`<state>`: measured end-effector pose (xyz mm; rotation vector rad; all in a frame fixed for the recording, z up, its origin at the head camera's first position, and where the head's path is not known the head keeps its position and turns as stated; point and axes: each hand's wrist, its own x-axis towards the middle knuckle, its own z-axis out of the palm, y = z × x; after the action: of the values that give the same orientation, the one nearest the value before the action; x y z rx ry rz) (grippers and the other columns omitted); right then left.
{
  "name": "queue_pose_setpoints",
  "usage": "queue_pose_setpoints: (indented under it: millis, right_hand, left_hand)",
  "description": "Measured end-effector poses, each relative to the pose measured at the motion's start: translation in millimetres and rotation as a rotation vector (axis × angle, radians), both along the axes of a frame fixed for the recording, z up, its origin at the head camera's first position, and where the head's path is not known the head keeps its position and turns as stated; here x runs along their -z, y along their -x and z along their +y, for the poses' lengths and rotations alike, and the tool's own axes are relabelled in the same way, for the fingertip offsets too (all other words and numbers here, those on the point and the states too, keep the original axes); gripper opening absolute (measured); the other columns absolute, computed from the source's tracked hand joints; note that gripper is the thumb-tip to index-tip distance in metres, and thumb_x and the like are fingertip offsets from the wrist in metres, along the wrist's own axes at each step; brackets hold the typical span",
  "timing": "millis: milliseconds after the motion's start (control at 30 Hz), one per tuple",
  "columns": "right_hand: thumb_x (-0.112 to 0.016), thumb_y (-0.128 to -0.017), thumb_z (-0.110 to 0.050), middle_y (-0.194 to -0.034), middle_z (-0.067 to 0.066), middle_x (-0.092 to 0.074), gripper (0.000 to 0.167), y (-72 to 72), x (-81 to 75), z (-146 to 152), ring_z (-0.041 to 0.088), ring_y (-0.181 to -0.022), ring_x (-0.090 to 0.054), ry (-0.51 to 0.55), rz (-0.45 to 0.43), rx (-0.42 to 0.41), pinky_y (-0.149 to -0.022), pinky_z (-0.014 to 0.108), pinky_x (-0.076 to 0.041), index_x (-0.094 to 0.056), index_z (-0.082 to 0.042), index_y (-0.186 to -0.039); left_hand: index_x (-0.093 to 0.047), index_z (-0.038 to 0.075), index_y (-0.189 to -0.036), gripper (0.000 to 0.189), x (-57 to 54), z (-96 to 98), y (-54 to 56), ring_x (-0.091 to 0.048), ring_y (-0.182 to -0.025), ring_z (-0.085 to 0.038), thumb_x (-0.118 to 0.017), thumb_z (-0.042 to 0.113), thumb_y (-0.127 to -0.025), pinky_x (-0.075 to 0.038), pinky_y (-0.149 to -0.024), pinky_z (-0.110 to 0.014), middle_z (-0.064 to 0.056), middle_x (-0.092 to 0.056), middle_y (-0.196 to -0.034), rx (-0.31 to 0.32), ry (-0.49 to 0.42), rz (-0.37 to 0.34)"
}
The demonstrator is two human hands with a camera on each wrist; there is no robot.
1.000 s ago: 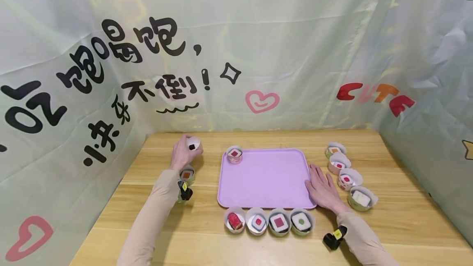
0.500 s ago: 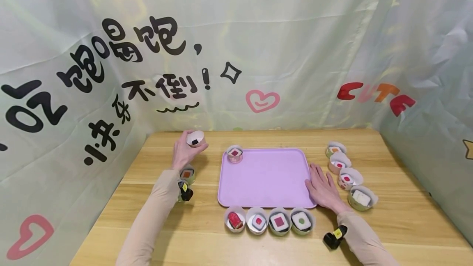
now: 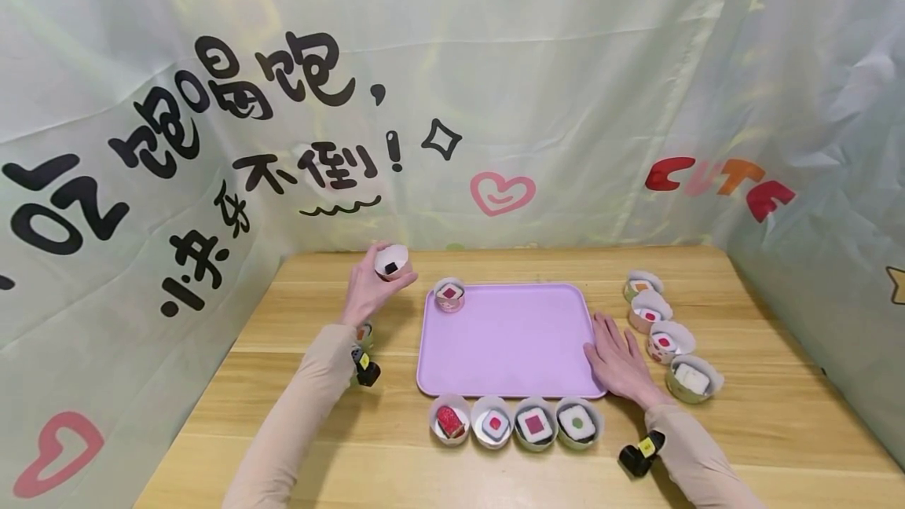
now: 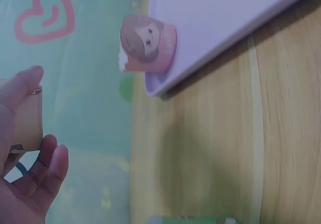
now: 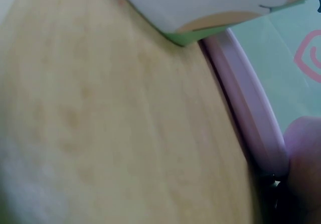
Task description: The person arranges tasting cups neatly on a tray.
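My left hand [image 3: 369, 289] grips a small paper cup [image 3: 397, 259] above the table's back left. White inside, the cup has a small dark piece in it; in the left wrist view thumb and fingers wrap its pale side [image 4: 29, 121]. To its right, a pink paper cup [image 4: 159, 45] with a cartoon face stands in the back left corner of the lilac tray [image 3: 509, 340], holding a sushi piece [image 3: 449, 292] with a dark red centre. My right hand [image 3: 621, 360] lies with straight fingers at the tray's right edge, palm down.
Several sushi cups line the tray's front side, one with a red-topped piece [image 3: 449, 421]. More run down the right, the nearest being a green cup [image 3: 691, 391]. Another cup [image 3: 364, 335] is partly hidden behind my left wrist. Printed cloth [image 3: 566, 140] hangs behind the table.
My left hand has lifted the paper cup and carried it rightward, nearer the tray's back left corner. The right hand has stayed in place.
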<state>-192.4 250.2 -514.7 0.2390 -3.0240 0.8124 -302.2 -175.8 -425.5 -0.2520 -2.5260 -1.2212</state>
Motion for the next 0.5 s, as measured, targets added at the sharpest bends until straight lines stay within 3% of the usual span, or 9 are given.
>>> queue_pose_setpoints:
  millis: [300,500]
  right_hand:
    - [-0.034,-0.107,-0.031,-0.16,0.036,-0.019,0.065,1.7,8.6,3.4,0.052,-0.151,-0.013,0.06,0.055,-0.005,-0.122,0.066,0.0,-0.023,0.015,-0.152]
    - [-0.037,-0.106,-0.023,-0.161,0.035,-0.018,0.062,1.4,5.2,1.7,0.052,-0.151,-0.013,0.026,0.034,0.005,-0.121,0.067,-0.002,-0.023,0.015,-0.152]
  left_hand:
    - [-0.05,0.006,-0.14,0.076,-1.6,16.7,-1.1,-0.066,-0.107,-0.034,-0.087,0.029,-0.079,-0.053,-0.088,-0.043,-0.023,-0.068,-0.122,0.078,0.006,0.002]
    - [-0.047,0.005,-0.142,0.074,-3.9,27.4,-3.6,-0.066,-0.099,-0.031,-0.085,0.025,-0.081,-0.053,-0.083,-0.038,-0.024,-0.069,-0.12,0.124,0.032,-0.011]
